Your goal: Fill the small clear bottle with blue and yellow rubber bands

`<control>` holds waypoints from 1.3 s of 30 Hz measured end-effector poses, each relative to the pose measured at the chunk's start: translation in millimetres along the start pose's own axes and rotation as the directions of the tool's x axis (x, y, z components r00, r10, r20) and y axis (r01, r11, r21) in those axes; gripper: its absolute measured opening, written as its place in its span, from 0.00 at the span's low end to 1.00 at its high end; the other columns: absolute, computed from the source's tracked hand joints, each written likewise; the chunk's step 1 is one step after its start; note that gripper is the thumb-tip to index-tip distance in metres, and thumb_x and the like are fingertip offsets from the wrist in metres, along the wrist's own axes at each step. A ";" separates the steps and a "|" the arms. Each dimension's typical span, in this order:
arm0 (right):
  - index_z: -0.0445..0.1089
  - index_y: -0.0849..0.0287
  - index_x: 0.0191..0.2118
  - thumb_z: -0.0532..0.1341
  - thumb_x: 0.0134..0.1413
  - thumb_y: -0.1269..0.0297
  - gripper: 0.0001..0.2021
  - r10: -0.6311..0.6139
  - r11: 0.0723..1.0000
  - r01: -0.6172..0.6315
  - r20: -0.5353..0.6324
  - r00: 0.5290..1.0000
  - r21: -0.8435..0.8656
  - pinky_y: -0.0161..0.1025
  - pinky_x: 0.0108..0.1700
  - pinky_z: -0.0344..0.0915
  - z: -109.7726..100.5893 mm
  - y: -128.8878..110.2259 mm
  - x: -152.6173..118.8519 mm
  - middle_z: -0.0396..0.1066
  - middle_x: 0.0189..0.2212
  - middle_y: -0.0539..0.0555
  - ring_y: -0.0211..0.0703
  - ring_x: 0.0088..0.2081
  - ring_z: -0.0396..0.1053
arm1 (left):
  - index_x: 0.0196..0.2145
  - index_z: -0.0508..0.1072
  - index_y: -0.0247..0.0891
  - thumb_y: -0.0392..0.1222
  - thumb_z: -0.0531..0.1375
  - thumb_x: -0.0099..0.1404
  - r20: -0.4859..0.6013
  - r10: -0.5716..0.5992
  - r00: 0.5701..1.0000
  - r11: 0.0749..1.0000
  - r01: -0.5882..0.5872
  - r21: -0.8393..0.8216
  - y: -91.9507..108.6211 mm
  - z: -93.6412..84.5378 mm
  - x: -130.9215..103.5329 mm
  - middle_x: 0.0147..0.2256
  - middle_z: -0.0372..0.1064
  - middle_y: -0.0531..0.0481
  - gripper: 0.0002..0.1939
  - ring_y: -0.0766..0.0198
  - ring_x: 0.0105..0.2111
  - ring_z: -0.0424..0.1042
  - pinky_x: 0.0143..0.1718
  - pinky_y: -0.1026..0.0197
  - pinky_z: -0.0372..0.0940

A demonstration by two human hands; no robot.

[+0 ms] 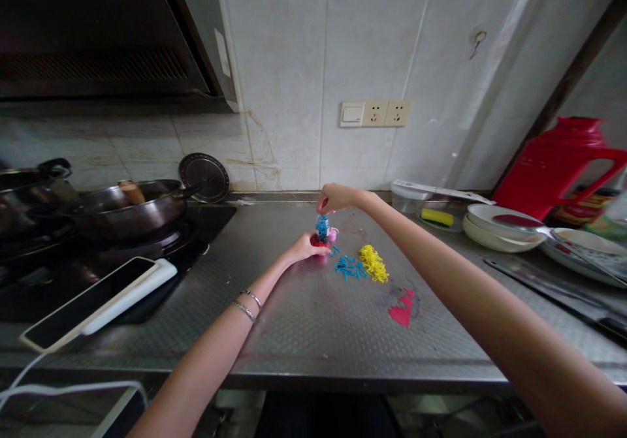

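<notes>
- One small jar (322,228) stands on the metal counter (294,327), lower part grasped by the left hand's (309,247) fingers.
- Right hand (337,197) is at its mouth; whether fingertips grip or have released, I cannot tell.
- Blue strips (349,268) lie beside yellow pieces (373,265).

The jar (322,228), small and clear, was upright, nearer the back edge of the bench (294,324) than the front, red contents low down and blue above. To its right, toward the front edge, the blue strips (349,268) lay loose and scattered, a few close by the jar. Just beside them, farther right, the yellow strips (373,264) sat in a dense, curly heap.
</notes>
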State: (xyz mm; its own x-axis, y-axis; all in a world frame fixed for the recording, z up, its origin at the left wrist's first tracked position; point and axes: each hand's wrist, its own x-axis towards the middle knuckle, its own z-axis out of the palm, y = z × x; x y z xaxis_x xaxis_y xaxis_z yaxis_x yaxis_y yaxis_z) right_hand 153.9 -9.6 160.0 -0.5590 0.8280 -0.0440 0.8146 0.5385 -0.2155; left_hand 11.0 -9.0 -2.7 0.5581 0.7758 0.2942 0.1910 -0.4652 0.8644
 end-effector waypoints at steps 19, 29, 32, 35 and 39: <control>0.69 0.66 0.32 0.49 0.52 0.68 0.13 -0.044 0.988 0.092 -0.341 0.939 0.124 0.29 0.32 0.59 24.2 2.7 -27.7 0.72 0.29 0.55 0.34 0.29 0.66 | 0.39 0.71 0.32 0.39 0.65 0.46 0.007 0.030 1.000 0.999 -0.030 0.011 -4.8 0.0 0.6 0.38 0.70 0.47 0.20 0.63 0.37 0.67 0.43 0.60 0.60; 0.74 0.61 0.32 0.57 0.38 0.71 0.12 0.101 0.990 -0.085 0.147 0.984 -0.112 0.30 0.29 0.60 70.4 53.6 -81.0 0.74 0.28 0.53 0.38 0.29 0.69 | 0.37 0.71 0.30 0.39 0.65 0.45 0.007 0.013 1.000 1.000 -0.013 -0.017 -8.8 0.5 4.3 0.32 0.71 0.49 0.19 0.63 0.34 0.67 0.40 0.60 0.60; 0.73 0.59 0.37 0.59 0.37 0.69 0.15 0.078 0.987 -0.053 0.164 0.983 -0.151 0.31 0.33 0.61 91.0 59.5 -93.0 0.74 0.33 0.54 0.41 0.33 0.70 | 0.37 0.71 0.30 0.39 0.65 0.45 0.014 0.036 0.999 0.999 -0.036 -0.030 -9.4 0.6 4.3 0.32 0.71 0.49 0.19 0.63 0.35 0.67 0.42 0.60 0.60; 0.72 0.56 0.40 0.61 0.38 0.66 0.17 0.081 0.989 -0.065 0.121 0.989 -0.136 0.32 0.35 0.61 103.3 60.2 -104.0 0.73 0.35 0.55 0.42 0.36 0.69 | 0.37 0.71 0.30 0.39 0.65 0.46 0.011 0.029 1.000 0.999 -0.029 -0.021 -8.5 0.6 3.7 0.33 0.71 0.48 0.19 0.63 0.36 0.67 0.42 0.60 0.59; 0.72 0.56 0.40 0.61 0.38 0.66 0.17 0.081 0.983 -0.069 0.064 0.995 -0.172 0.32 0.37 0.61 110.4 55.5 -111.4 0.72 0.36 0.57 0.44 0.38 0.68 | 0.38 0.71 0.31 0.39 0.65 0.46 0.004 0.037 0.999 0.999 -0.037 -0.016 -7.7 0.7 3.2 0.35 0.71 0.48 0.20 0.62 0.37 0.67 0.42 0.60 0.60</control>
State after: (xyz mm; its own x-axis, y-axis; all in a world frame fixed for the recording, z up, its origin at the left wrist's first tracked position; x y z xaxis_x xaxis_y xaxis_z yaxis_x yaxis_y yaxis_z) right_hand 244.3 -89.1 45.3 -0.4996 0.8575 -0.1233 0.8659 0.4986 -0.0407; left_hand 11.9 -3.3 -8.7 0.5680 0.7566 0.3240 0.1573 -0.4862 0.8596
